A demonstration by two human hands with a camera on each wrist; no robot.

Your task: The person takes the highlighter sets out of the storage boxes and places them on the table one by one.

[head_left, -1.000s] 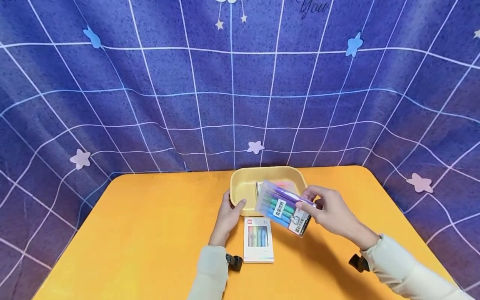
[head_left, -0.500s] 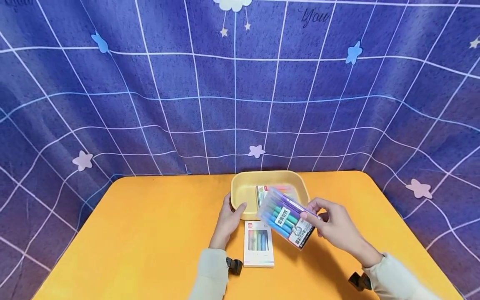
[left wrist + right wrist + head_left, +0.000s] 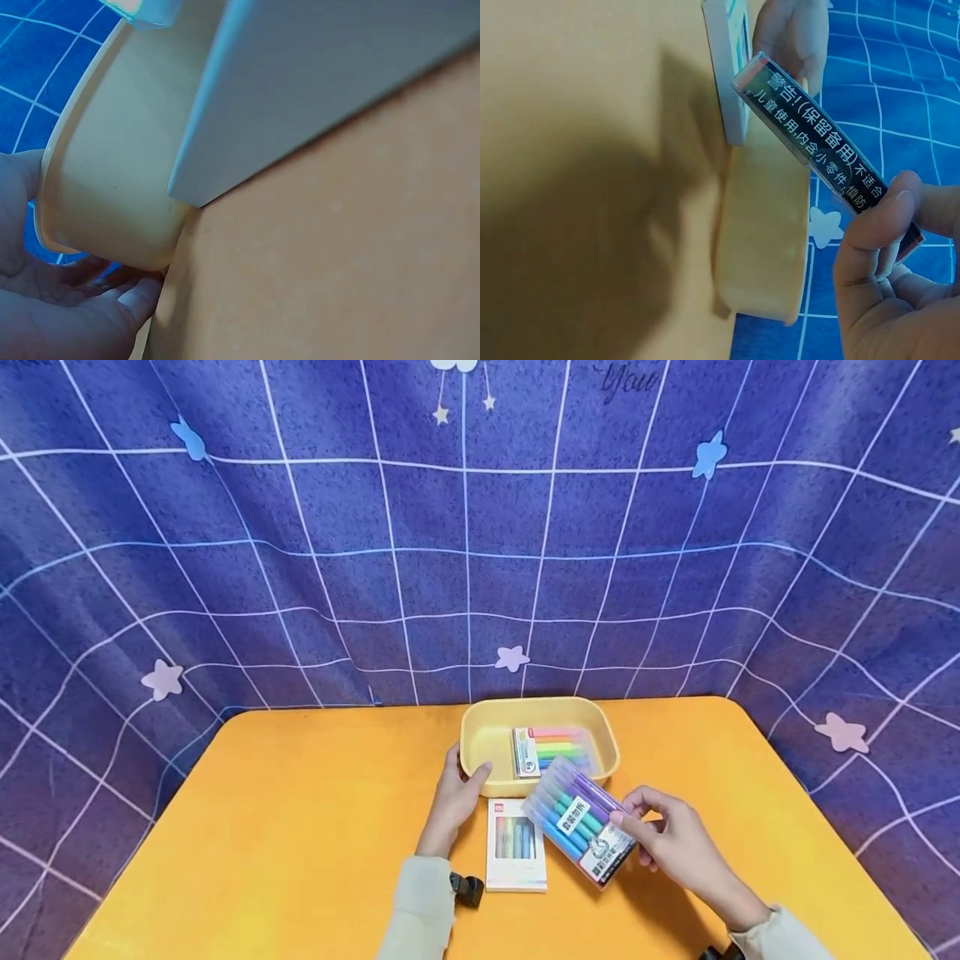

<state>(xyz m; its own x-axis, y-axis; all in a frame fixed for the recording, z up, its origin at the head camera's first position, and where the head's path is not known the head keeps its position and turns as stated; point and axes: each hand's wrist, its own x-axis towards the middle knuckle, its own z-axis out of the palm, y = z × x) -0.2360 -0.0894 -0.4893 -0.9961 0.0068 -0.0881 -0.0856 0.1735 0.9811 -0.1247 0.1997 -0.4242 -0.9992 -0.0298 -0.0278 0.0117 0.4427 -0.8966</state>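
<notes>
A clear pack of markers, blue to purple with a white label, hangs tilted in front of the yellow plastic bin. My right hand pinches it near its printed end; in the right wrist view, the black end panel faces the camera. My left hand grips the bin's front left corner, thumb over the rim and fingers outside, as the left wrist view shows on the bin wall. Inside the bin, toward its right, lies another pack of colored markers.
A white box with a window showing colored pens lies on the orange table, just in front of the bin. Behind the table hangs a blue curtain with a grid and stars.
The marker pack in my right hand has moved toward me and slightly right, away from over the bin, uncovering the pack inside. My left hand keeps its hold on the bin.
</notes>
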